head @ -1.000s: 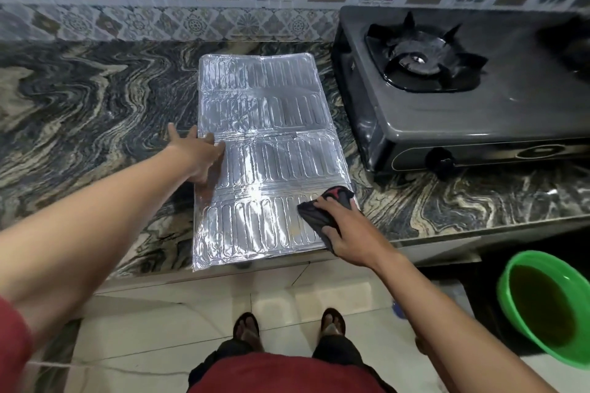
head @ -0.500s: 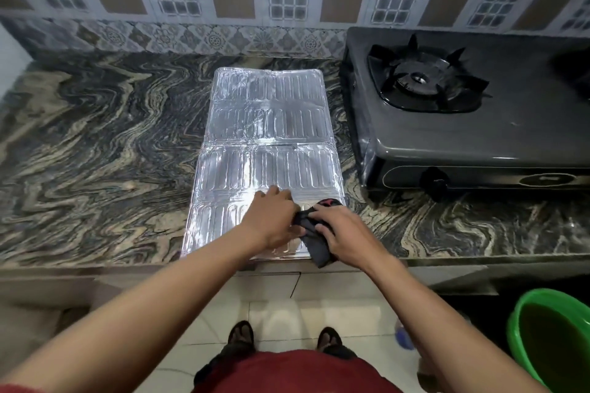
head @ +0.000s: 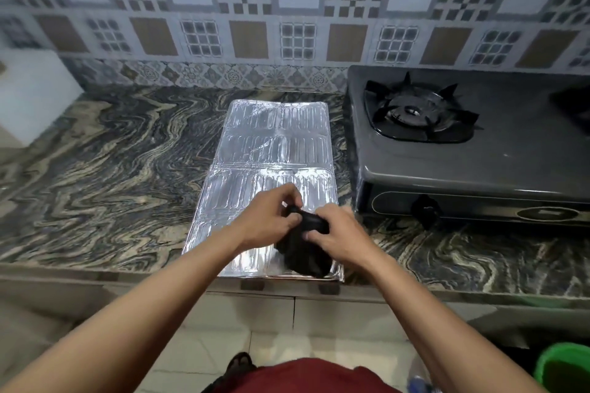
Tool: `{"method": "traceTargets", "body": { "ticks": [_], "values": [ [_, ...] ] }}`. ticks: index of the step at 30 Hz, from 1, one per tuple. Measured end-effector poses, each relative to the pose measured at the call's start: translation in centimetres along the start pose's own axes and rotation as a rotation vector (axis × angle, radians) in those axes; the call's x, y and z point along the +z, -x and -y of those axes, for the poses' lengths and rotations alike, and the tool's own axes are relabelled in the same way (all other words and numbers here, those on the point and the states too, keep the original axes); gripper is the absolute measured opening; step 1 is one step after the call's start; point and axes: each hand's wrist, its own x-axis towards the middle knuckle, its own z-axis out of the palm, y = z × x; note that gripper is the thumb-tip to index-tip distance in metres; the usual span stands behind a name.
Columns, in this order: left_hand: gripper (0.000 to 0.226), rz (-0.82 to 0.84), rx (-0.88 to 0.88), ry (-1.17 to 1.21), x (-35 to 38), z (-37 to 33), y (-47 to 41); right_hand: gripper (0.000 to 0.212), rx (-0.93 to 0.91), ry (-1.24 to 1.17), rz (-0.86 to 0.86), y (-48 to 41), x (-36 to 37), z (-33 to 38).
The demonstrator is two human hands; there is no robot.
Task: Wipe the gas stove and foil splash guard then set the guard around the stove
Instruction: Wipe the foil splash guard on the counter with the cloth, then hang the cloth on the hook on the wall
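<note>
Foil splash guard (head: 274,143), one piece, lies flat on the table (head: 111,175). Its long axis runs from the table's front edge toward the tiled wall (head: 297,9), its near end sits at that front edge, and its far end stops short of the wall. One crosswise fold line divides it at about mid-length, and rows of embossed ribs cover both halves. No writing shows on the foil.

Both hands meet over the near half of the guard and share one dark cloth (head: 303,252). The left hand (head: 268,223) has its fingers curled and pinches the cloth's upper end. The right hand (head: 338,233) has its fingers bent over the bunched cloth and grips it from the right. The rest of the cloth hangs down onto the foil near the guard's near right corner.

One gas stove (head: 510,163), dark grey, stands just beside the guard's right edge with its front panel facing the viewer. One burner (head: 418,113) with its pan support is in full view, and a second is cut off at the right edge of the frame. One black knob (head: 426,209) shows on the front panel, and an oval badge (head: 547,213) sits to its right with lettering too small to read.

One green bucket (head: 565,367) shows partly at the lower right, below table level.
</note>
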Motion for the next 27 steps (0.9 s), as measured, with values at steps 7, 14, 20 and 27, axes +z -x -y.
{"method": "traceTargets", "body": {
  "ticks": [7,14,20,27],
  "values": [
    [0.014,-0.157,0.112,-0.012,-6.2,-6.5,-1.3,0.008,-0.143,-0.384,-0.047,-0.4,-7.9,4.6],
    [0.006,-0.233,0.217,0.020,-10.1,-12.6,-3.2,0.003,-0.273,-0.431,-0.115,-1.4,-16.9,8.2],
    [0.012,-0.255,0.261,0.237,-12.1,-16.8,-5.2,0.018,-0.322,-0.551,-0.109,-2.7,-22.6,10.4],
    [0.012,-0.314,0.339,0.329,-15.2,-20.0,-9.8,0.025,-0.412,-0.692,-0.082,-6.5,-28.1,12.5]
  ]
}}
